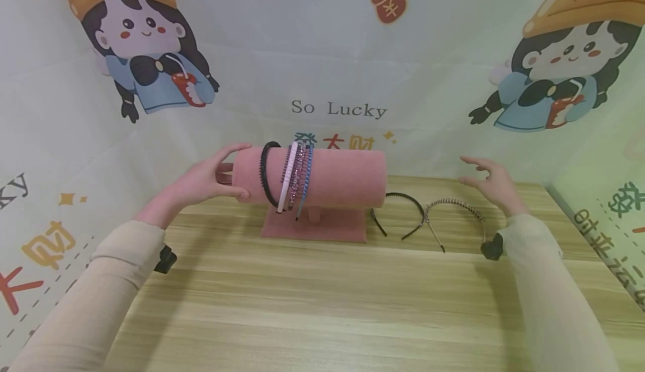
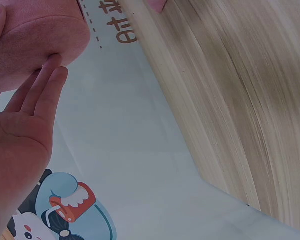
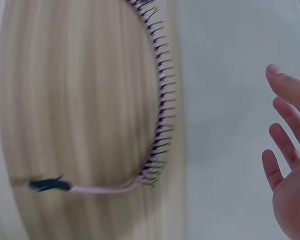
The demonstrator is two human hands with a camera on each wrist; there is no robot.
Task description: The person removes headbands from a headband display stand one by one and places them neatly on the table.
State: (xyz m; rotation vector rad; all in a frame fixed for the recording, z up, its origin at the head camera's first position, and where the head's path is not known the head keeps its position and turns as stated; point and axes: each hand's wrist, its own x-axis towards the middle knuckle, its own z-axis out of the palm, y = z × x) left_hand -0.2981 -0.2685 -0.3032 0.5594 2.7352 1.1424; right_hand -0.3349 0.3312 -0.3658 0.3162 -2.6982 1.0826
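Note:
A pink padded headband stand [image 1: 347,176] with a horizontal roll and a flat base stands on the table. Several headbands hang on the left half of its roll, among them a black one [image 1: 264,173], a white one [image 1: 287,178] and a blue one [image 1: 305,184]. My left hand [image 1: 204,178] grips the roll's left end, thumb in front and forefinger on top; other fingers touch the end face in the left wrist view. My right hand [image 1: 494,184] hovers with parted fingers, holding nothing, beyond a toothed headband [image 1: 456,203] on the table.
A thin black headband [image 1: 403,195] lies between the stand and the toothed headband. The wood-grain table [image 1: 322,299] runs back to a printed cloth backdrop [image 1: 327,69] with cartoon figures, which also rises at both sides.

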